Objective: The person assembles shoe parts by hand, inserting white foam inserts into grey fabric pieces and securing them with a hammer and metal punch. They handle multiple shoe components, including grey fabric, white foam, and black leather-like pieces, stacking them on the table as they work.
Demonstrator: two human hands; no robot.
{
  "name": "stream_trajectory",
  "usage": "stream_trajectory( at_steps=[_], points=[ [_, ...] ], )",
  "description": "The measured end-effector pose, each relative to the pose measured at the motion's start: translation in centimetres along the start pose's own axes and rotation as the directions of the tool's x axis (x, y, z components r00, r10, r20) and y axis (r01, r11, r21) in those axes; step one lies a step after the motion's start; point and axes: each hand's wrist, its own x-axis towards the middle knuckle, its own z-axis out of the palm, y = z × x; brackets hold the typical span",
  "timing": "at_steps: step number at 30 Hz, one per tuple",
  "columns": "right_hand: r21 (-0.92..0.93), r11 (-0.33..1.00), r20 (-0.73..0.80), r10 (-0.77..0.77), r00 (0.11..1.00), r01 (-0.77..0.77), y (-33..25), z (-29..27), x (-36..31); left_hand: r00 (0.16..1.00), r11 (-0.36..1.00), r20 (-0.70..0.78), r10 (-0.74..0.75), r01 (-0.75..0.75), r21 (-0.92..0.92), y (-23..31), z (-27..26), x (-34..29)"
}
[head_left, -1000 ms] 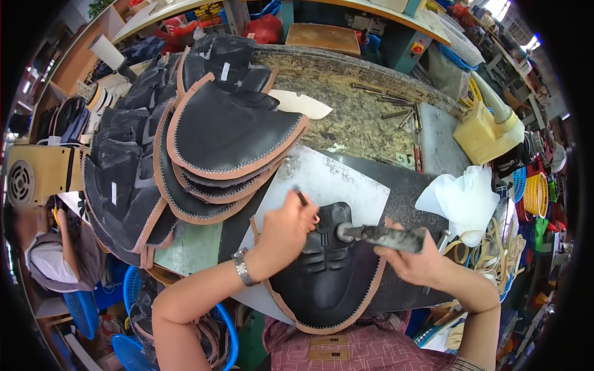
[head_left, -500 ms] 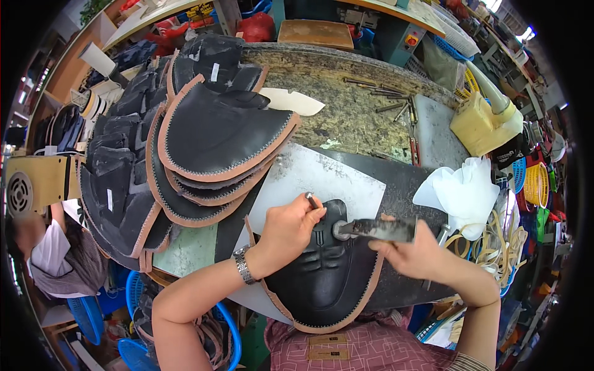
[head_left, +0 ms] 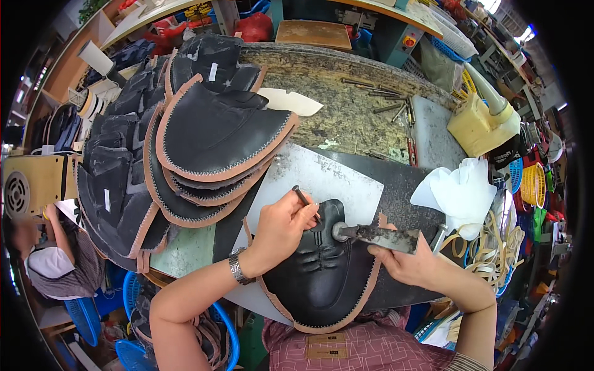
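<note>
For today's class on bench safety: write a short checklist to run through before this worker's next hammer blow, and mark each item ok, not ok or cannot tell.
1. Punch gripped in left hand: ok.
2. Punch tip on the leather piece: cannot tell, fingers hide it.
3. Hammer held in right hand: ok.
4. Leather lies flat over the metal sheet: ok.
5. Left fingers away from the hammer head: not ok, they sit right beside it.
6. Stack of finished pieces off the work spot: ok.
</note>
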Motion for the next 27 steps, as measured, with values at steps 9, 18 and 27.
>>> stream_trajectory(
  at_steps=[9,18,27],
  points=[
    [-0.057,0.996,-0.08,-0.075,0.994,0.07,0.2,-0.7,-0.1,0.958,0.908,0.017,0.287,-0.277,0.314,-1.0,0.8,-0.2],
    [-0.069,0.998,-0.184,0.002,0.983,-0.015,0.1,-1.8,0.1,0.835,0.599,0.172,0.523,-0.504,0.622,-0.9,1.2,-0.2],
    [-0.11,0.994,-0.13,-0.031,0.991,0.017,-0.1,3.0,1.3,0.864,0.702,-0.166,0.475,-0.258,0.664,4.8,-6.6,-1.0]
  ],
)
